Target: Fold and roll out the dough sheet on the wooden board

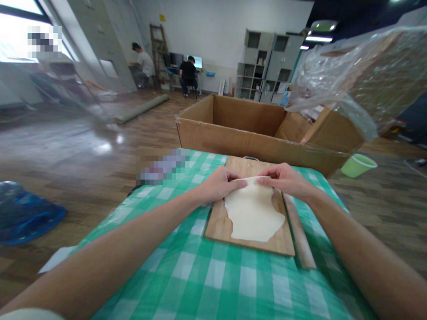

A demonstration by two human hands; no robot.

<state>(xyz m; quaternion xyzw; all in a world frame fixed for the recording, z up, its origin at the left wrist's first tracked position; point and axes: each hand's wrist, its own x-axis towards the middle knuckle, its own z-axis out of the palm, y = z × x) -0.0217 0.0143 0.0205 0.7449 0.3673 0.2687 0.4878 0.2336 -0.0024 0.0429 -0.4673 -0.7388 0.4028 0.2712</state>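
Observation:
A thin, pale sheet of dough [254, 215] with an uneven outline lies over a wooden cutting board [218, 224]. Its far edge is lifted between my two hands. My left hand [223, 182] pinches that edge at the left, thumb on top. At the right, my right hand [285, 180] grips the same edge between thumb and fingers. The near part of the dough rests flat on the board. Along the board's right side lies a wooden rolling pin [300, 235], its far end hidden by my right hand and wrist.
A green and white checked cloth [187, 266] covers the table. Behind it stands a large open cardboard box [240, 138]. To the right on the floor is a light green bin [358, 166]; a blue plastic bag [30, 218] lies at the left. Two people sit at the back.

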